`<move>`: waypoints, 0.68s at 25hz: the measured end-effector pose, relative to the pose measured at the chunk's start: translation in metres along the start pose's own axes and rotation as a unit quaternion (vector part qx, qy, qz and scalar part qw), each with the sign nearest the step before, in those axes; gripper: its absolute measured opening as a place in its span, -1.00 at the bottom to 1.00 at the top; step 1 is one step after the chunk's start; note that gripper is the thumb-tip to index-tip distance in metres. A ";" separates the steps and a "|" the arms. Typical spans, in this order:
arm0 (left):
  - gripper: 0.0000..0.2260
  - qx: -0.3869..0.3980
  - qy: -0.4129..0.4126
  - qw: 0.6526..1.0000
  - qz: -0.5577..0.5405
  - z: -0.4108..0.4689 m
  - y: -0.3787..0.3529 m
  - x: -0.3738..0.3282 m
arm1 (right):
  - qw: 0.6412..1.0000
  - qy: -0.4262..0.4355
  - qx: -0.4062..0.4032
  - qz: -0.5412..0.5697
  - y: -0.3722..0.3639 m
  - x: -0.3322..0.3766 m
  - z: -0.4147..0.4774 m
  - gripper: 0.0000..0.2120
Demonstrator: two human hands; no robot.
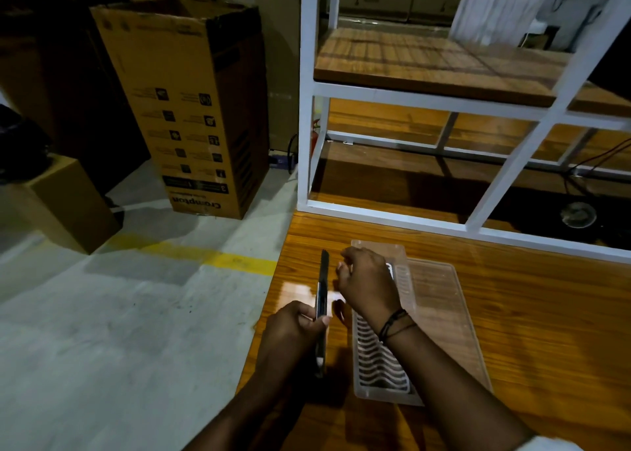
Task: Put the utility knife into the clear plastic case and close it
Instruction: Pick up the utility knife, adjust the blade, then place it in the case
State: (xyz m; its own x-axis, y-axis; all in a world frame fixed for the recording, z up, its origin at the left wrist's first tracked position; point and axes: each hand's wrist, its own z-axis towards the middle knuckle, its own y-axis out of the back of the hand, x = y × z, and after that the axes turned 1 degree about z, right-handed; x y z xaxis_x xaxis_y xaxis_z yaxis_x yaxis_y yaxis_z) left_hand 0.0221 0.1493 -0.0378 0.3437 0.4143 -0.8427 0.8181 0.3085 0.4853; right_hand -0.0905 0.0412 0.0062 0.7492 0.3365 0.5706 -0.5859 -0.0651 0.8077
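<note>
The utility knife is long and dark, pointing away from me above the table's left edge. My left hand grips it around the middle, thumb on top. The clear plastic case lies open on the wooden table just right of the knife, its ribbed tray half toward the left and its flat lid half toward the right. My right hand hovers over the far end of the tray, fingers curled loosely, a little right of the knife's blade end. Whether its fingertips pinch anything is unclear.
The wooden table has its left edge close to the knife. A white metal shelf frame stands on the table's far side. A tall cardboard box and a smaller box stand on the grey floor at left.
</note>
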 end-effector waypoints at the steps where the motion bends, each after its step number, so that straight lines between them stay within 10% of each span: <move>1: -0.82 -0.007 -0.008 1.000 -0.008 0.000 0.001 0.000 | 1.000 -0.021 -0.004 0.009 -0.002 0.001 0.001 -0.71; 17: -0.74 0.012 -0.053 0.985 -0.166 -0.005 0.010 -0.026 | 0.904 -0.175 0.069 0.384 0.015 0.001 0.000 -0.71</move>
State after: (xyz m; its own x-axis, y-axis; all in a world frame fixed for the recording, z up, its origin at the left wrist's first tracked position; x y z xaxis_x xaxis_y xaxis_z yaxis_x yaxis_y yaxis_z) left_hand 0.0187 0.1463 -0.0103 0.1003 0.2025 -0.9741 0.9035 0.3914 0.1744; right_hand -0.0981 0.0402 0.0191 0.2030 -0.1736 0.9637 -0.9490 -0.2772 0.1500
